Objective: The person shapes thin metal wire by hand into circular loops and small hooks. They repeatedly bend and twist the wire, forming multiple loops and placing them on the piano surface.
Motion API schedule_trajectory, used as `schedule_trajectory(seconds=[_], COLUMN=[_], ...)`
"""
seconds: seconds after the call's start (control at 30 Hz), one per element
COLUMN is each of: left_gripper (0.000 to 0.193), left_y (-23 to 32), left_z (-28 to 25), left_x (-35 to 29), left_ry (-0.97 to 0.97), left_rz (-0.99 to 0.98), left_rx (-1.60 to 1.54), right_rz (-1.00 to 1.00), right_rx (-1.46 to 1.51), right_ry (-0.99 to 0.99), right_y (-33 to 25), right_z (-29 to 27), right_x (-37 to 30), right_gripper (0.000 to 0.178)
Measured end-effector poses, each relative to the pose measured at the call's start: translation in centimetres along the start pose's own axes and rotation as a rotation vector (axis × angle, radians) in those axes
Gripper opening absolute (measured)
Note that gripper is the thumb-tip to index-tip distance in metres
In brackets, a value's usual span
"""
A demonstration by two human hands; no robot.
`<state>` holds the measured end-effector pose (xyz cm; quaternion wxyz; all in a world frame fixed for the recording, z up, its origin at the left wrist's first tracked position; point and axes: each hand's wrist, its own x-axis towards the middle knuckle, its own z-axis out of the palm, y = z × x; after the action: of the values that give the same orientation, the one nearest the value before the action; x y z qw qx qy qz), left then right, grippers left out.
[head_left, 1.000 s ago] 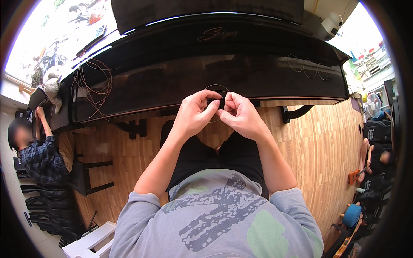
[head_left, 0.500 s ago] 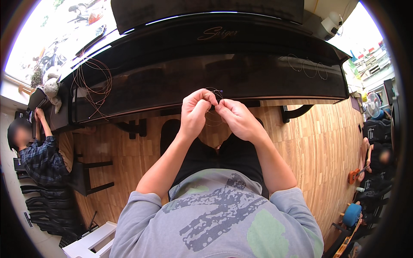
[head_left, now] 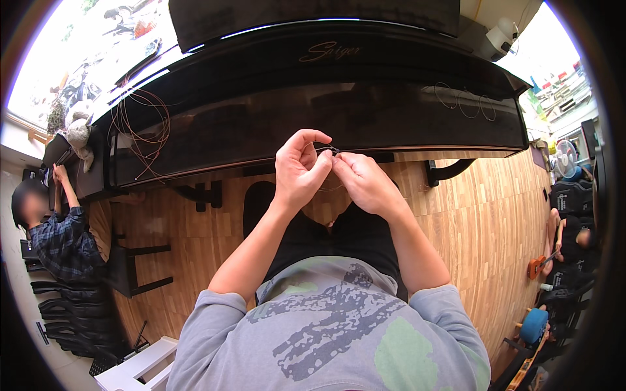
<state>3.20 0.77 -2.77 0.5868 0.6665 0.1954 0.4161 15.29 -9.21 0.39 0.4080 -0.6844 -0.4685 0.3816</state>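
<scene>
In front of me, both hands are at a thin coiled wire instrument string. My right hand is closed, thumb and fingertips pinching the string near its small dark-blue end. Facing it, my left hand has its thumb tip against the string by that end. Its index finger arches above, apart from the thumb, while the other fingers curl in. Part of the string is hidden by my fingers. Its lower loop hangs below my hands.
A glossy black piano spans the view ahead. Copper-coloured string coils lie on its left, thinner silvery coils on its right. A person in a plaid shirt sits at left; another person with a small orange ukulele is at right.
My left index finger has lifted and opened away from the thumb. The string's blue end has dropped slightly and sits lower between my fingertips. The right hand has barely moved.
</scene>
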Motion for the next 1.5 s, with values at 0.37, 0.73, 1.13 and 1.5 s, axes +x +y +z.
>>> schedule_trajectory(seconds=[0.37,0.73,1.13,1.5], left_gripper=[0.014,0.015,0.021,0.029], left_y=[-0.5,-0.2,-0.4,1.8], left_z=[0.9,0.8,-2.2,-2.9], left_x=[-0.1,0.2,2.0,2.3], left_ry=[0.048,-0.052,0.140,0.187], left_rz=[-0.147,-0.211,-0.161,-0.325], left_rx=[-0.175,-0.290,-0.654,-0.740], right_rz=[0.011,0.004,-0.011,-0.068], right_rx=[-0.006,0.031,0.240,0.407], right_ry=[0.012,-0.016,-0.051,-0.022], right_y=[0.2,0.4,1.8,1.5], right_z=[-0.3,-0.2,-1.1,-2.4], right_x=[0.1,-0.1,0.2,-0.2], right_gripper=[0.038,0.036,0.025,0.019])
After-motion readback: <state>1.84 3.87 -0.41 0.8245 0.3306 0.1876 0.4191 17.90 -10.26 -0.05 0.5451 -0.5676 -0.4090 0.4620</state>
